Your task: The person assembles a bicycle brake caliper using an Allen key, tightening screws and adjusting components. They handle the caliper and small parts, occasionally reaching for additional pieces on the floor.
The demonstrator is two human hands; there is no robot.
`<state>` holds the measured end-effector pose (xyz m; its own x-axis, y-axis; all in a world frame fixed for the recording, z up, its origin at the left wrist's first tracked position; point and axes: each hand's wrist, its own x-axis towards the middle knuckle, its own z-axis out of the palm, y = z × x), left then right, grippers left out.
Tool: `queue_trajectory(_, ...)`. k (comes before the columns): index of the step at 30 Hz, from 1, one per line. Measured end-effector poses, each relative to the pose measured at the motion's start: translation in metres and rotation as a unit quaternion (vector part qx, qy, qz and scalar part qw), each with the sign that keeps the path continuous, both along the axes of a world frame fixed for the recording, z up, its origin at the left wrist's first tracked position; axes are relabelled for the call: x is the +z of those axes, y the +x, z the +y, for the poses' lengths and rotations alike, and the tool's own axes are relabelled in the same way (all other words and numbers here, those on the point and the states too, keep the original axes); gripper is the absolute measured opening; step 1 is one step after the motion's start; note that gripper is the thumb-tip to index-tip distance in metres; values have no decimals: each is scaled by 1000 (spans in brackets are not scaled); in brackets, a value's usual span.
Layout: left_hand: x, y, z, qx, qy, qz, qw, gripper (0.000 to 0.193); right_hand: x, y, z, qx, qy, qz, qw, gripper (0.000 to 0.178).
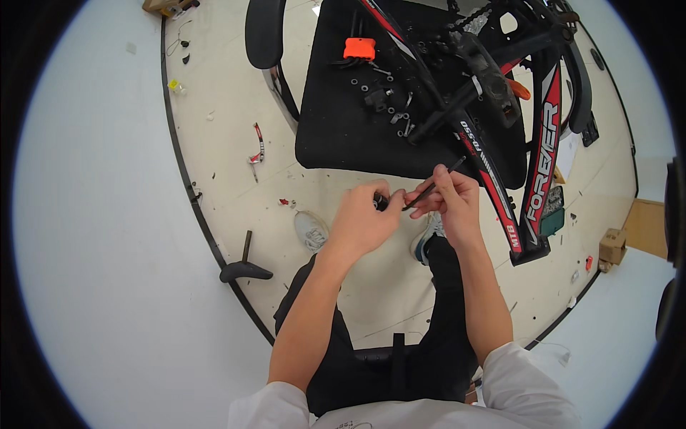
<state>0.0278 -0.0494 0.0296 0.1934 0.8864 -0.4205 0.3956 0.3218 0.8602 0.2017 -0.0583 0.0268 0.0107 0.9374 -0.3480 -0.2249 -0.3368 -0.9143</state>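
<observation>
My left hand [362,220] is closed round a small black part [382,202], mostly hidden by the fingers, so its kind does not show. Between the thumb and fingers of my right hand [459,206] is a dark hex key [429,191]. Its bent end meets the fingertips of my left hand beside the black part, while the long end points up and right. Both hands are held over the floor in front of a black chair seat [336,136]. A black, red and white bicycle frame [493,179] leans across that seat, just right of my right hand.
On the seat lie an orange tool holder [359,49] and several loose bolts and washers [400,118]. The chair's armrest [264,36] rises at left. On the floor are a bicycle saddle [245,271], a red and black lever [259,146] and a cardboard box [612,245].
</observation>
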Motion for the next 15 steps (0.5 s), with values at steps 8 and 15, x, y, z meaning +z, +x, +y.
queue_trajectory(8,3,-2,7,24,48,-14,998,29,-5,4,7,-20,3,17,1000,39)
queue_trajectory(15,1,-9,7,35,182,79,980,23,2,10,3,-38,-54,152,986,71)
